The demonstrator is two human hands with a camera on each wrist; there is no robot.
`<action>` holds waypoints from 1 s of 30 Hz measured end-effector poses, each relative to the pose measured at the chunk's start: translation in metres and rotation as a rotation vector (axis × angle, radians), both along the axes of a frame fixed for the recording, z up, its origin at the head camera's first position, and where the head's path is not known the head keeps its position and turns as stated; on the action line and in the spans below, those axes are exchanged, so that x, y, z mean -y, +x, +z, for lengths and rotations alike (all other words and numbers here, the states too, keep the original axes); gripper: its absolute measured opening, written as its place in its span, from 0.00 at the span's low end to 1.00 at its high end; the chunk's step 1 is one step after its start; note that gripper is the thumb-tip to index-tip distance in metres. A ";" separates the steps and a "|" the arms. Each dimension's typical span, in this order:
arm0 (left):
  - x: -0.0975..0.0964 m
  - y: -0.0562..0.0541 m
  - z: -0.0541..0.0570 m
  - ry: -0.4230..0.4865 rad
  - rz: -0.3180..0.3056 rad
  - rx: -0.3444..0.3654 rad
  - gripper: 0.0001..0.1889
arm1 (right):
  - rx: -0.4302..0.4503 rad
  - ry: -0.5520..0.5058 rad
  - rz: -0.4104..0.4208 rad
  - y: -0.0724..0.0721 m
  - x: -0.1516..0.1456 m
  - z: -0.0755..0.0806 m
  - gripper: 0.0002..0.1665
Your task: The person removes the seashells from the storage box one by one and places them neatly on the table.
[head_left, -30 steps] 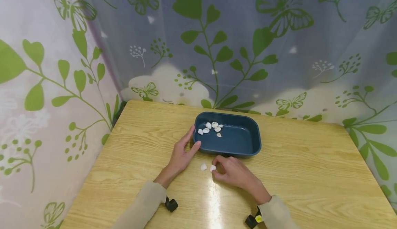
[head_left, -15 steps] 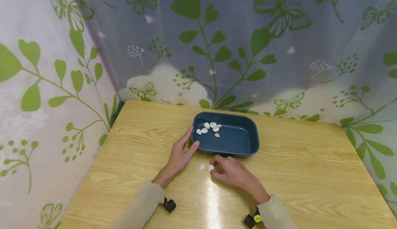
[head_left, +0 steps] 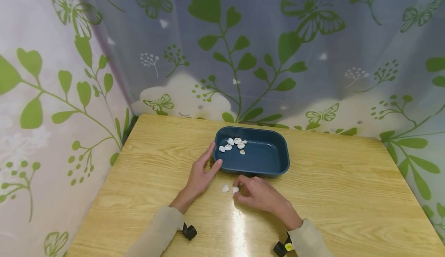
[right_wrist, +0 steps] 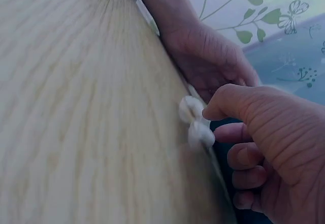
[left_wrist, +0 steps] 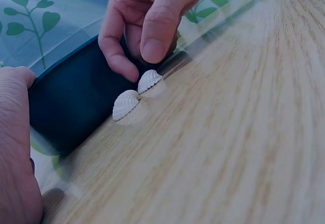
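A dark blue rectangular tray stands on the table with several white seashells at its left end. My left hand rests against the tray's left end, fingers straight, thumb at the front left corner. In front of the tray, my right hand has thumb and index finger curled about a white seashell. The left wrist view shows this ribbed seashell low at the table, index fingertip right at its edge. Beside it lies another loose seashell. Both look blurred in the right wrist view.
The wooden table extends to both sides of the tray. Behind it hangs a curtain with green leaves and butterflies, and a similar one runs along the left. Each wrist wears a small black camera.
The head view has shifted slightly, so everything sits a little further left. Hands, tray and shells keep nearly the same places relative to one another.
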State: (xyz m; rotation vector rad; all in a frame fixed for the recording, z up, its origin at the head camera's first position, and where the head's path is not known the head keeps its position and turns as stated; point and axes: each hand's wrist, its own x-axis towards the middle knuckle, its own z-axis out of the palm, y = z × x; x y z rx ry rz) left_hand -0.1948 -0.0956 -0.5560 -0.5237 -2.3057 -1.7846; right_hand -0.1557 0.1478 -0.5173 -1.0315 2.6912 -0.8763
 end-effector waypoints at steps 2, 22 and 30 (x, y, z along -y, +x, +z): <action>-0.001 0.000 0.000 -0.003 0.011 -0.004 0.34 | -0.004 -0.007 0.010 0.002 0.001 0.004 0.08; 0.003 -0.001 -0.001 0.004 -0.004 -0.019 0.34 | -0.345 -0.185 -0.151 -0.009 -0.013 0.035 0.03; 0.001 0.001 0.002 0.004 -0.017 -0.003 0.34 | -0.188 -0.021 -0.341 -0.034 -0.022 0.043 0.07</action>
